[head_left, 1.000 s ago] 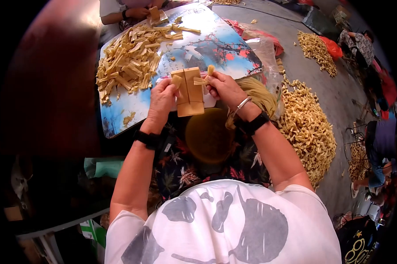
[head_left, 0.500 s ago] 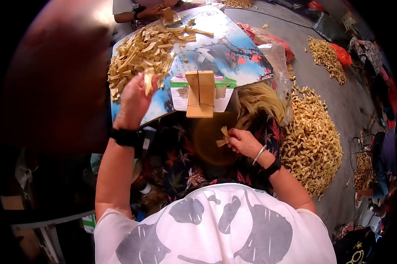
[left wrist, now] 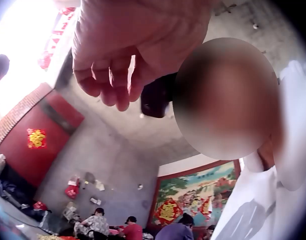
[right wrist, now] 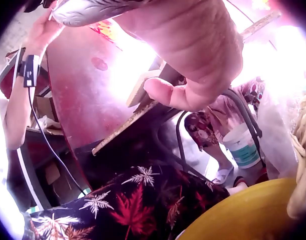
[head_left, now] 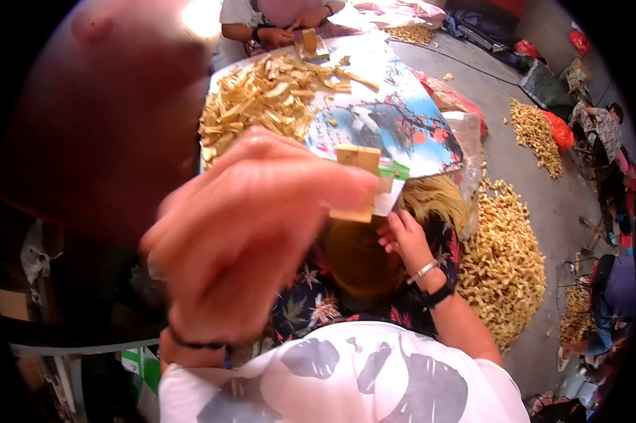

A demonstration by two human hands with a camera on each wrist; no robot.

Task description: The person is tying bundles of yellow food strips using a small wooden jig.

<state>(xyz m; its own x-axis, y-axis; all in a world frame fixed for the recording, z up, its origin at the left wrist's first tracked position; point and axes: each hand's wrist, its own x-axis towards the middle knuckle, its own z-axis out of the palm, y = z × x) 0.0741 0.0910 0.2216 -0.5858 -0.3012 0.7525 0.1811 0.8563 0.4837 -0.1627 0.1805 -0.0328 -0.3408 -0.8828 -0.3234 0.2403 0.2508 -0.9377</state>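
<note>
My left hand (head_left: 237,225) is raised close to the head camera, blurred and large, partly covering the upright wooden block (head_left: 360,158) at the table's near edge. In the left wrist view this hand (left wrist: 138,47) has loosely bent fingers with gaps between them, and nothing shows in them. My right hand (head_left: 408,243) hovers just right of the yellow bowl (head_left: 360,268), below the block, fingers loosely bent and holding nothing visible. The right wrist view shows the hand (right wrist: 193,55) above the bowl (right wrist: 248,215). Flat yellow strips (head_left: 258,102) lie heaped on the table.
Long pale strands (head_left: 438,201) hang beside the table's right corner. A large heap of knotted pieces (head_left: 505,261) covers the floor at the right. Another person (head_left: 289,17) works across the table. A white bucket (right wrist: 240,145) stands beyond the table.
My left hand has risen from beside the strip heap towards the head camera. The knotted strip has gone from my right hand, whose fingers have loosened. The piece in my left hand no longer shows.
</note>
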